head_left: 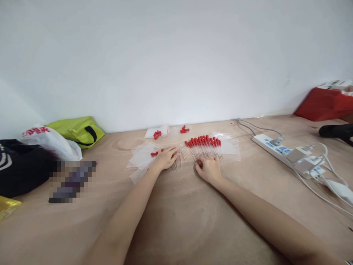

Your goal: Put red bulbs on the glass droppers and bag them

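My left hand (pixel 166 159) rests among the small things at the middle of the table. Its fingers are bent together, and a bit of red shows between them, like the bulb of a dropper. More thin clear tubes (pixel 177 164) fan out beside its fingertips. My right hand (pixel 210 169) lies with curled fingers at the lower ends of a row of droppers with red bulbs (pixel 204 141); what it holds, if anything, is hidden. Loose red bulbs (pixel 153 154) lie just left of my left hand. Clear zip bags (pixel 139 156) spread out beneath and beside them.
Two small heaps of red bulbs (pixel 157 134) lie on bags near the wall. To the right are a white power strip (pixel 271 148) with chargers and cables, and a red bag (pixel 317 105). On the left stand a lime-green bag (pixel 78 129), a white plastic bag (pixel 52 141) and a black bag (pixel 26 165).
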Motion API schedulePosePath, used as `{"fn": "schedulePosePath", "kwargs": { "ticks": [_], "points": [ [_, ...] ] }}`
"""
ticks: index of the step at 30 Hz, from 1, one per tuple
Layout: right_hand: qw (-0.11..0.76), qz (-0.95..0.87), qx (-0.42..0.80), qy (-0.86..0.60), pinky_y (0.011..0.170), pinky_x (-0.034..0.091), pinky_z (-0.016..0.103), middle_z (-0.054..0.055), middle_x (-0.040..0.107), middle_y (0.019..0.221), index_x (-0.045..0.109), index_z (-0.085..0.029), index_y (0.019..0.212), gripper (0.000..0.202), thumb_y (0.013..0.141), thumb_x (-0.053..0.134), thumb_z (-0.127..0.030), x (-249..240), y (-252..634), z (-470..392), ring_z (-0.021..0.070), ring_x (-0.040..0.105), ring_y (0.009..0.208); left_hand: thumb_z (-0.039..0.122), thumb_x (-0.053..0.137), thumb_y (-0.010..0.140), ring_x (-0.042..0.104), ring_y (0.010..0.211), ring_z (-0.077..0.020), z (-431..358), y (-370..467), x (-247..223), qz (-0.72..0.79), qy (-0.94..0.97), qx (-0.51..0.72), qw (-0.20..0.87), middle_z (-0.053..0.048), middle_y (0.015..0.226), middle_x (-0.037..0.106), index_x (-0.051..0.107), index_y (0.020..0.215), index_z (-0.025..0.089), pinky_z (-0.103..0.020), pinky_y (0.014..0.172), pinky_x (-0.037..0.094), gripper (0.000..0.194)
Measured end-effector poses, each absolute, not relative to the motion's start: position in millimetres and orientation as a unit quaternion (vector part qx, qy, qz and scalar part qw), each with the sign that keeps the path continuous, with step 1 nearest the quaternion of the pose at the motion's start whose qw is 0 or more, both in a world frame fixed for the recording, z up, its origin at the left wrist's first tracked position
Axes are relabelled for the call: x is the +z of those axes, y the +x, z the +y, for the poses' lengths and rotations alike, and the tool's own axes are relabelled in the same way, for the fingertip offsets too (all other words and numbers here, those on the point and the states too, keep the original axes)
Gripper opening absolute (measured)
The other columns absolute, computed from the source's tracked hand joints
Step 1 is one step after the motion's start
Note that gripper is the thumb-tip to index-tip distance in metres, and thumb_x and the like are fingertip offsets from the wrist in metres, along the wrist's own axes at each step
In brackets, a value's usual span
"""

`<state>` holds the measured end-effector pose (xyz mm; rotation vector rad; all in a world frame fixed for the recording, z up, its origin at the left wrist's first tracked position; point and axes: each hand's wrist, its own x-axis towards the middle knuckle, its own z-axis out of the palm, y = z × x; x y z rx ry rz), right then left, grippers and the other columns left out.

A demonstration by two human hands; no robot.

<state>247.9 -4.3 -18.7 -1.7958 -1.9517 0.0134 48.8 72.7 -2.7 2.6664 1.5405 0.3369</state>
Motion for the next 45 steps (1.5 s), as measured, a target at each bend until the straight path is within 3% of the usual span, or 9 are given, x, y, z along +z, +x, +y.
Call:
{"fn": "schedulePosePath", "kwargs": {
  "ticks": [5, 10, 13, 16, 20, 25, 30, 35, 45],
  "points": [
    [0.251, -0.714, 0.002, -0.654, 0.07, 0.023, 0.031, 0.004, 0.065, 0.078, 0.062, -0.019, 0.085, 0.019, 0.074, 0.047, -0.023, -21, 248, -6, 0.0194, 0.051, 0.081, 0.033, 0.054, 0.081, 0.042, 0.117, -0.0233, 76, 37, -3, 0.472, 0.866, 0.158, 0.034, -0.006, 0.127, 0.048, 0.06, 0.103, 0.024, -0.044, 0.094, 0.032, 0.025],
    [0.209, -0.724, -0.019, -0.657, 0.071, 0.025, 0.033, 0.01, 0.063, 0.088, 0.058, -0.015, 0.099, 0.027, 0.078, 0.042, -0.018, -24, 247, -9, 0.023, 0.05, 0.086, 0.026, 0.059, 0.077, 0.05, 0.104, -0.0223, 71, 38, 1, 0.45, 0.848, 0.28, 0.009, -0.006, 0.106, 0.059, 0.065, 0.082, 0.02, -0.044, 0.093, 0.032, 0.009],
    [0.197, -0.731, -0.026, -0.653, 0.072, 0.026, 0.035, 0.012, 0.061, 0.091, 0.057, -0.014, 0.103, 0.029, 0.08, 0.039, -0.016, -28, 249, -12, 0.0241, 0.048, 0.087, 0.026, 0.058, 0.078, 0.055, 0.086, -0.0188, 54, 43, 4, 0.454, 0.795, 0.401, 0.039, -0.005, 0.086, 0.06, 0.063, 0.083, 0.018, -0.036, 0.08, 0.042, 0.012],
    [0.223, -0.743, -0.018, -0.631, 0.072, 0.029, 0.034, 0.011, 0.058, 0.089, 0.057, -0.015, 0.103, 0.03, 0.08, 0.038, -0.013, -33, 255, -17, 0.0229, 0.048, 0.086, 0.027, 0.055, 0.078, 0.054, 0.066, -0.0134, 27, 50, 2, 0.433, 0.761, 0.458, 0.153, -0.003, 0.075, 0.056, 0.058, 0.085, 0.017, -0.027, 0.062, 0.046, 0.012],
    [0.267, -0.776, 0.016, -0.572, 0.073, 0.031, 0.031, 0.009, 0.054, 0.088, 0.058, -0.017, 0.099, 0.034, 0.076, 0.036, -0.004, -37, 261, -22, 0.0189, 0.048, 0.086, 0.022, 0.052, 0.077, 0.056, 0.065, -0.0125, -11, 54, -3, 0.428, 0.756, 0.418, 0.265, -0.001, 0.074, 0.057, 0.051, 0.081, 0.018, -0.025, 0.06, 0.046, 0.006],
    [0.322, -0.782, 0.058, -0.531, 0.075, 0.031, 0.031, 0.007, 0.055, 0.09, 0.057, -0.019, 0.093, 0.025, 0.083, 0.035, -0.012, -33, 261, -25, 0.0177, 0.05, 0.086, 0.013, 0.051, 0.072, 0.054, 0.068, -0.0152, -29, 49, -5, 0.418, 0.833, 0.309, 0.189, -0.001, 0.072, 0.058, 0.051, 0.071, 0.018, -0.029, 0.065, 0.045, 0.005],
    [0.334, -0.79, 0.072, -0.509, 0.077, 0.03, 0.031, 0.005, 0.057, 0.087, 0.057, -0.02, 0.086, 0.018, 0.085, 0.039, -0.021, -28, 261, -25, 0.016, 0.052, 0.083, 0.024, 0.06, 0.073, 0.055, 0.079, -0.018, -24, 50, -10, 0.417, 0.847, 0.292, 0.156, -0.004, 0.086, 0.059, 0.058, 0.09, 0.019, -0.032, 0.073, 0.045, 0.018],
    [0.33, -0.815, 0.089, -0.467, 0.077, 0.027, 0.032, 0.004, 0.061, 0.085, 0.057, -0.02, 0.086, 0.018, 0.085, 0.039, -0.021, -21, 261, -30, 0.0146, 0.054, 0.08, 0.023, 0.047, 0.084, 0.055, 0.077, -0.0166, -22, 51, -14, 0.409, 0.849, 0.302, 0.146, -0.004, 0.081, 0.058, 0.062, 0.083, 0.019, -0.03, 0.071, 0.045, 0.015],
    [0.317, -0.845, 0.085, -0.422, 0.079, 0.026, 0.033, 0.003, 0.062, 0.084, 0.058, -0.02, 0.088, 0.019, 0.086, 0.039, -0.022, -17, 258, -34, 0.0136, 0.054, 0.077, 0.024, 0.041, 0.088, 0.054, 0.073, -0.0152, -25, 52, -9, 0.384, 0.856, 0.311, 0.154, -0.003, 0.077, 0.059, 0.055, 0.083, 0.017, -0.026, 0.066, 0.043, 0.016]
  ]
}}
